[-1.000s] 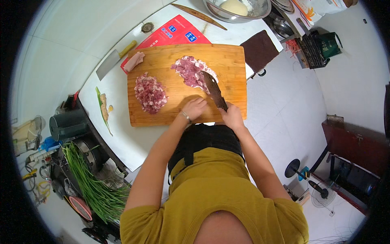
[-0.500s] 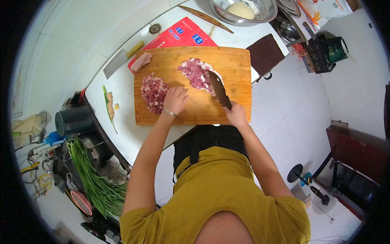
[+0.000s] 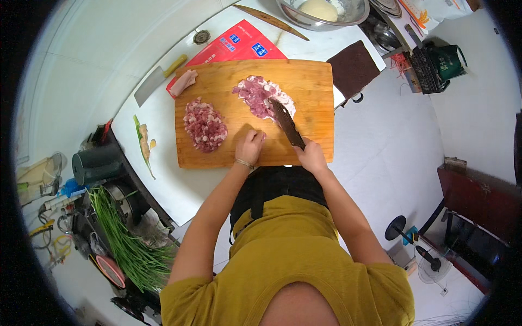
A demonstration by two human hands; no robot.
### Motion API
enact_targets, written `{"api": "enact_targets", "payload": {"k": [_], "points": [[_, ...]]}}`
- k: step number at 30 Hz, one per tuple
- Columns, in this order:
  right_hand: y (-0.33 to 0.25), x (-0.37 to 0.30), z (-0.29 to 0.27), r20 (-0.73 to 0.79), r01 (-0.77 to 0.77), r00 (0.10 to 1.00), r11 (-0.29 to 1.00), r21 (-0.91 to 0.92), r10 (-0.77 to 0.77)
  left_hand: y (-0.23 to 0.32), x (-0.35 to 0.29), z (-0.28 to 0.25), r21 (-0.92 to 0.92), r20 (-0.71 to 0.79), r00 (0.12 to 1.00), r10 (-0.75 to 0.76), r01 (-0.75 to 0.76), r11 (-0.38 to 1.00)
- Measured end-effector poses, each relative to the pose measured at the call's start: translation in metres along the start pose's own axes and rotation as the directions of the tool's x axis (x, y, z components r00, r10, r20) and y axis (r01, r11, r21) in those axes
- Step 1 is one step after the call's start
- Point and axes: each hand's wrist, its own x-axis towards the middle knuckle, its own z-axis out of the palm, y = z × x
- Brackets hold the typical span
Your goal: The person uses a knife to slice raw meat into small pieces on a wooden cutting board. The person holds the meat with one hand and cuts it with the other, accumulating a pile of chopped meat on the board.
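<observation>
Two meat piles (image 3: 205,125); right hand (image 3: 311,157) seemingly grips cleaver (image 3: 286,123).

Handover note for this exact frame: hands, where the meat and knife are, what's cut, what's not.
Right hand grips the dark cleaver, blade lying on the sliced meat pile at the wooden cutting board's far middle.
Left hand rests empty on the board, between the two piles.
Done: diced meat pile on the board's left part.
Left: the sliced pile, plus one uncut meat piece at the board's far-left corner.
</observation>
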Motion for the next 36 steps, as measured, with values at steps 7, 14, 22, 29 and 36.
{"api": "enact_targets", "payload": {"k": [7, 14, 22, 29, 36], "points": [[0.004, 0.000, 0.036, 0.074, 0.029, 0.997, 0.984, -0.173, -0.017, 0.011, -0.015, -0.042, 0.011, -0.010, 0.997, -0.083, 0.083, 0.997], [-0.008, 0.001, 0.061, 0.143, 0.105, 0.988, 0.918, -0.383, -0.053, -0.007, -0.021, -0.022, 0.144, 0.080, 0.945, 0.316, -0.325, 0.935], [-0.019, 0.005, 0.059, 0.197, 0.084, 0.980, 0.880, -0.467, 0.012, -0.007, -0.013, -0.005, 0.155, 0.070, 0.943, 0.327, -0.334, 0.930], [-0.020, 0.032, 0.077, 0.232, 0.098, 0.973, 0.918, -0.383, -0.007, -0.016, -0.013, 0.001, 0.086, 0.101, 0.939, 0.330, -0.339, 0.937], [0.004, 0.008, 0.071, 0.202, 0.066, 0.979, 0.902, -0.427, 0.024, -0.022, -0.014, 0.000, 0.092, 0.106, 0.942, 0.317, -0.327, 0.940]]}}
